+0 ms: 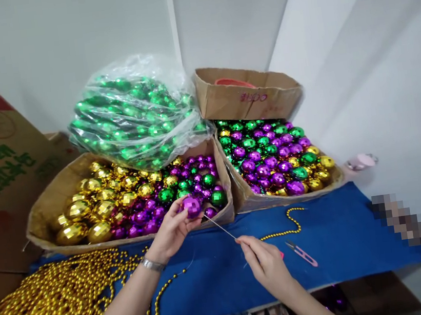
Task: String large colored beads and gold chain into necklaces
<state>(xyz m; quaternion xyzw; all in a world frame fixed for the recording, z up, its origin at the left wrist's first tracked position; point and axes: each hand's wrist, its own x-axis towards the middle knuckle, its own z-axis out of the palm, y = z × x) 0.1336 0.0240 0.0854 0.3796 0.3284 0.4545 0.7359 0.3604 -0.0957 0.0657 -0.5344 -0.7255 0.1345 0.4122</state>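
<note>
My left hand [175,229], with a silver watch [152,264] at the wrist, is closed on a purple faceted ball [192,207] above the front edge of a box. My right hand [265,261] grips a long thin needle [221,227] that slants up to the left, its tip close to the ball. Whether the tip is inside the ball I cannot tell. A bit of pink [282,255] shows beside the right fingers. A short string of gold beads [161,295] lies below my left hand, and another gold bead string [294,221] lies beyond the right.
Pink thread snips [303,254] lie on the blue cloth [344,233]. A heap of gold bead strands [58,296] covers the left. Two cardboard boxes [33,222] [289,200] hold gold, purple and green balls. Behind are a plastic bag of green balls [131,116] and a smaller carton [225,96].
</note>
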